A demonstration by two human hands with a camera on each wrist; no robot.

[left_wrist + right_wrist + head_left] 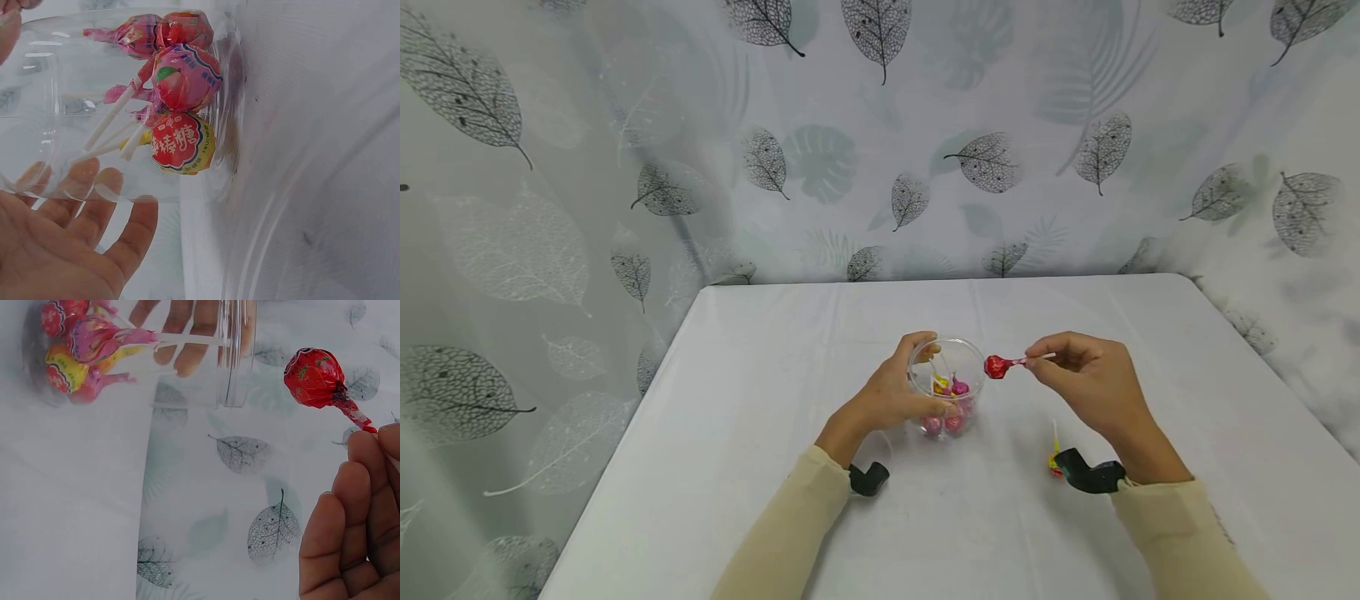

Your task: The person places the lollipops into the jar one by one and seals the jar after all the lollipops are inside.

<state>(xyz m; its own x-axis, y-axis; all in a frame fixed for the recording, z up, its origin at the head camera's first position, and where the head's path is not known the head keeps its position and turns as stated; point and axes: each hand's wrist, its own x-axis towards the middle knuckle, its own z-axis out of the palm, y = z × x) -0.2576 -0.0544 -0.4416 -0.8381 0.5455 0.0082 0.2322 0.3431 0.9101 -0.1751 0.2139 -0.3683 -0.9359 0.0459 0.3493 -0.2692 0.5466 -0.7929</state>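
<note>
My left hand [897, 385] grips a clear plastic jar [955, 346] around its side, its round mouth uncovered. Several wrapped lollipops [187, 78] in pink, red and yellow lie at the jar's bottom, sticks toward the mouth. Between thumb and fingertips, my right hand [1086, 375] pinches the stick of a red-wrapped lollipop [997, 367]. Its candy head points left, just beside the jar's rim and outside it. In the right wrist view, the red lollipop [314, 378] shows apart from the jar [234, 356].
A yellow and red lollipop [1054, 460] lies on the white table [737, 400], partly behind the right wrist's black camera mount [1090, 473]. A clear round lid [874, 450] sits by the left wrist. Leaf-patterned curtains [917, 108] surround the table's back and sides.
</note>
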